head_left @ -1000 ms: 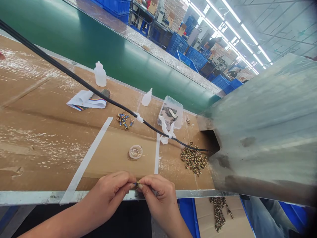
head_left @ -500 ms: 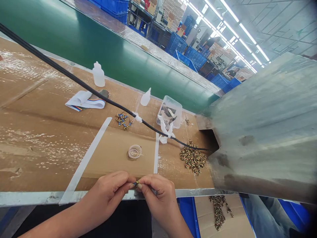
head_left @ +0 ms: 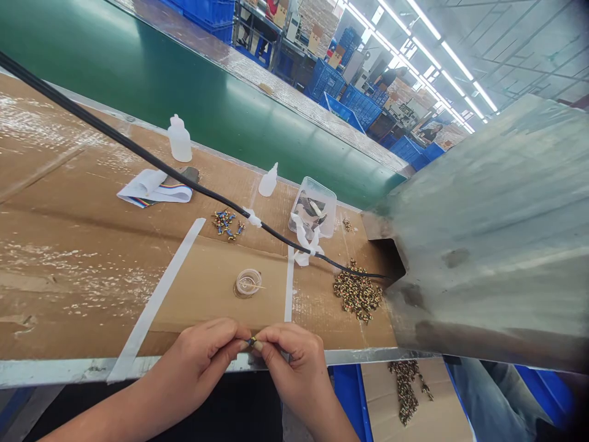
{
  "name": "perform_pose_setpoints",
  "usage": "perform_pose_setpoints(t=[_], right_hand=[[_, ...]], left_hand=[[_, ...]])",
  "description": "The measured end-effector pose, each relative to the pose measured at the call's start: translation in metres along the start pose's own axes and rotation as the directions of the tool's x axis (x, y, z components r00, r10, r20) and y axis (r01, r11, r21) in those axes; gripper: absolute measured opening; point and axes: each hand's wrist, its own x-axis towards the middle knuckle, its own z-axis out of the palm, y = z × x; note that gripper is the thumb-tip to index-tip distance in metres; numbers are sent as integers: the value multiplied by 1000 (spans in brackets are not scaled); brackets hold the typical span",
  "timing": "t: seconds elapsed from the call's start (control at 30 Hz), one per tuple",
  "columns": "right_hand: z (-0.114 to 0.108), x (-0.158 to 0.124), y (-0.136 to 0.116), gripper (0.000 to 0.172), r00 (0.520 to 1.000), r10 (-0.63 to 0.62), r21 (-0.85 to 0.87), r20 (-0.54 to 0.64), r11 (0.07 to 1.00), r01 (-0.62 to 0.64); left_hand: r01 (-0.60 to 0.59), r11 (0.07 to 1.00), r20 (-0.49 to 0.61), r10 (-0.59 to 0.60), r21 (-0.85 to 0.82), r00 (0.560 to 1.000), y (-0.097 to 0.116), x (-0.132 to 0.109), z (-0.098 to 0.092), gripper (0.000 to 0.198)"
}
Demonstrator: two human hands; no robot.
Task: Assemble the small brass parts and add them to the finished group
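Observation:
Between both hands, just over the table's front edge, is a tiny blue, yellow and dark piece (head_left: 251, 341). My left hand (head_left: 208, 356) pinches its left end between thumb and fingertips. On the other end, my right hand (head_left: 294, 356) pinches it the same way. Fingertips hide most of the piece, so its kind does not show. Beyond the hands stands a small clear cup (head_left: 248, 282) with a thin stick in it. A little pile of similar blue and yellow pieces (head_left: 225, 223) lies farther back, and a larger heap of small yellowish-dark pieces (head_left: 358, 291) lies to the right.
A black cable (head_left: 138, 149) crosses above the table. Two white squeeze bottles (head_left: 179, 141), folded white cloth (head_left: 156, 186) and a clear plastic box (head_left: 324, 202) stand toward the green conveyor belt (head_left: 184, 86). A metal panel (head_left: 483, 245) bounds the right side. More pieces lie on cardboard (head_left: 409, 393) below.
The camera view has shifted slightly, so the table's things appear a little farther left. Both hands keep the same pinch on the small piece.

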Motion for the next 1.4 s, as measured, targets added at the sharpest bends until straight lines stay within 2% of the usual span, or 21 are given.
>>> perform_pose_setpoints(t=[0.27,0.63,1.4], right_hand=[[1,-1,4,17,998,-60,-5,-26,998,60],[1,0,4,18,996,-81,-7,-30,997,81],[1,-1,5,17,999,-44,-1,-24,999,44]], left_hand=[[-13,1000,-15,13,9,1000,-1,0,0,22],[-15,1000,-2,15,-5,1000,-1,2,0,20],[-23,1000,-18,23,-7,1000,-1,1,1,22]])
